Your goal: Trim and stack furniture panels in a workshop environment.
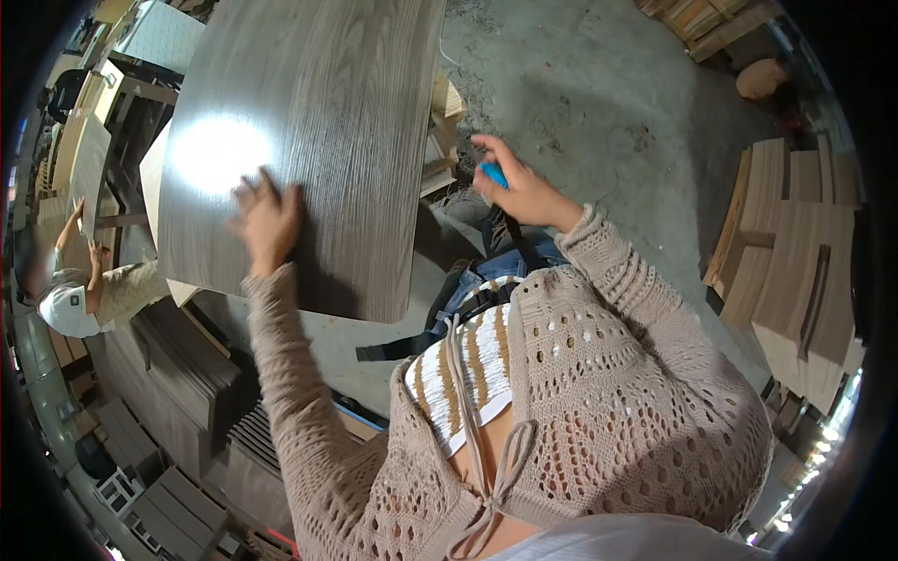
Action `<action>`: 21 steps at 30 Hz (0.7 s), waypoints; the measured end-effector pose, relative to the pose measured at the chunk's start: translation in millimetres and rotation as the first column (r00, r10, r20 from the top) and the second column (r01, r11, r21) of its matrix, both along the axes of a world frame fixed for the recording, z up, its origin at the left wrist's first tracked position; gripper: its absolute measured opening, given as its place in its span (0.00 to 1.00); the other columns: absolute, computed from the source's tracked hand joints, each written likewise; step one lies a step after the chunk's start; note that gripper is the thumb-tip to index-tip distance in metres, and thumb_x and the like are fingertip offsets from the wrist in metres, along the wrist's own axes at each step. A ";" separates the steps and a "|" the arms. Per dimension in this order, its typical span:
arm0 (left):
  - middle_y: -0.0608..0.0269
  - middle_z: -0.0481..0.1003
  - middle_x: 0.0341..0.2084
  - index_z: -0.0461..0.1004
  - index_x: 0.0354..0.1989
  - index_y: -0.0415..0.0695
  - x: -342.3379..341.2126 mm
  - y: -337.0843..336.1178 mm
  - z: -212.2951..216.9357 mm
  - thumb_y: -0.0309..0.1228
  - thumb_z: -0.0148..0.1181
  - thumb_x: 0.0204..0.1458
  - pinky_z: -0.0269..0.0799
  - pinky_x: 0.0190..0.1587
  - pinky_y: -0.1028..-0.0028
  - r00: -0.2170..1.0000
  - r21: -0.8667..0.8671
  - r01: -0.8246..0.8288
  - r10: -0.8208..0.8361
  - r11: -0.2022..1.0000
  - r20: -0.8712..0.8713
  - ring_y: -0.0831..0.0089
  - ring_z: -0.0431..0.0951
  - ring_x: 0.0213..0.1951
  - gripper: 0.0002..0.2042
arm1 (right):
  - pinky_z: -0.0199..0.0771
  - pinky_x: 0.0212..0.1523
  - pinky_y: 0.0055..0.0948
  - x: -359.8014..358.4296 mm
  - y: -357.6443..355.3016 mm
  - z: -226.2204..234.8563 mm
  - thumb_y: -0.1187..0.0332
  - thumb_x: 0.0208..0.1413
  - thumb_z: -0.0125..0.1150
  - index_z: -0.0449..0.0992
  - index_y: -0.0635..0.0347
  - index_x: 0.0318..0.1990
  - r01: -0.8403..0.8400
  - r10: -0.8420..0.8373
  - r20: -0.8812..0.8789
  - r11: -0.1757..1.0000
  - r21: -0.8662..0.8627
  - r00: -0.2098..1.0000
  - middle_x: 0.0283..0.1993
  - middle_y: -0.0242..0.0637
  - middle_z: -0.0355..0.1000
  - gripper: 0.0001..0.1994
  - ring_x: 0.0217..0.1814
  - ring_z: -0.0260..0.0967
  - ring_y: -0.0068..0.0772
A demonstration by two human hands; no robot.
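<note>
My left hand (267,220) lies flat, fingers spread, on the grey wood-grain board (299,140) in front of me. My right hand (519,187) is clenched around a small blue thing (494,175), just off the board's right edge.

Glossy grey wood-grain panel (309,140), rough concrete floor (599,103)

Left hand (267,220) flat on wood-grain panel (309,122)

I see open concrete floor (599,103) to the right of the dark wood-grain panel (309,131), free to pass through. Stacked boards (795,262) block the far right; dark panel stacks (178,374) and another person (84,294) crowd the left.
</note>
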State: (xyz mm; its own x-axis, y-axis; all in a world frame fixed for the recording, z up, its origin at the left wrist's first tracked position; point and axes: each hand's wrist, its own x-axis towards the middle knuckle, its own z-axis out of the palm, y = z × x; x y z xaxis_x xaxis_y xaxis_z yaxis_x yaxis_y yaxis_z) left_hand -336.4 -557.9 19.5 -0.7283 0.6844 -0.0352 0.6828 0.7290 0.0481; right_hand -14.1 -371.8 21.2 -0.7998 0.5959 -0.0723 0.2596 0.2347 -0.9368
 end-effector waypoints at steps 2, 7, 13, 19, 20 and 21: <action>0.44 0.40 0.65 0.47 0.64 0.38 49.8 59.2 7.4 0.58 0.41 0.50 0.22 0.59 0.38 0.980 0.141 0.184 -0.193 0.973 0.055 0.51 0.35 0.67 0.40 | 0.66 0.47 0.36 -17.3 9.0 -3.8 0.62 0.58 0.50 0.61 0.56 0.52 0.072 -0.061 -0.047 0.955 0.288 0.997 0.40 0.40 0.68 0.17 0.43 0.68 0.39; 0.47 0.46 0.64 0.50 0.63 0.37 129.9 141.2 -12.4 0.58 0.42 0.50 0.28 0.57 0.34 0.951 0.271 0.306 -0.278 0.913 -0.138 0.52 0.41 0.66 0.40 | 0.70 0.33 0.45 -60.3 30.8 2.4 0.64 0.55 0.51 0.65 0.55 0.41 0.185 -0.267 0.036 0.753 0.632 0.963 0.37 0.44 0.70 0.10 0.33 0.70 0.53; 0.47 0.47 0.64 0.52 0.63 0.44 150.7 142.3 -5.7 0.56 0.45 0.49 0.31 0.57 0.34 0.932 0.307 0.354 -0.304 0.884 -0.199 0.51 0.43 0.66 0.36 | 0.71 0.32 0.45 -54.4 71.1 -5.0 0.62 0.54 0.52 0.69 0.55 0.39 0.300 -0.419 -0.020 0.613 0.731 0.908 0.33 0.46 0.71 0.09 0.32 0.70 0.52; 0.47 0.48 0.64 0.57 0.62 0.61 162.2 133.7 4.1 0.53 0.49 0.49 0.32 0.56 0.32 0.927 0.294 0.362 -0.309 0.885 -0.210 0.50 0.45 0.65 0.30 | 0.72 0.32 0.45 -53.5 81.7 -1.0 0.60 0.54 0.51 0.71 0.53 0.38 0.269 -0.436 0.030 0.606 0.748 0.899 0.31 0.46 0.71 0.09 0.32 0.71 0.52; 0.47 0.49 0.63 0.58 0.61 0.63 164.3 133.0 4.6 0.52 0.50 0.48 0.33 0.55 0.32 0.924 0.293 0.368 -0.312 0.882 -0.222 0.50 0.46 0.65 0.29 | 0.72 0.32 0.45 -53.7 84.3 1.5 0.60 0.54 0.51 0.71 0.53 0.38 0.269 -0.440 0.034 0.606 0.749 0.897 0.31 0.46 0.71 0.09 0.32 0.71 0.52; 0.47 0.49 0.63 0.58 0.61 0.63 165.6 132.1 5.5 0.52 0.50 0.48 0.33 0.55 0.32 0.924 0.294 0.370 -0.315 0.881 -0.219 0.50 0.46 0.65 0.29 | 0.72 0.32 0.45 -55.2 89.2 3.9 0.60 0.54 0.51 0.71 0.53 0.37 0.270 -0.434 0.012 0.583 0.766 0.901 0.31 0.46 0.71 0.09 0.32 0.71 0.52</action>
State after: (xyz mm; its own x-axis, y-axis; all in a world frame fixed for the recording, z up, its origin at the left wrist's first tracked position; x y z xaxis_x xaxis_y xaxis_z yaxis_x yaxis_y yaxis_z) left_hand -170.7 -425.8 25.0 -0.4230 0.8447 0.3280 0.9051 0.4108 0.1094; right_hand -69.2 -282.6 25.0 -0.5350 0.7440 0.4003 0.6153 0.6678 -0.4188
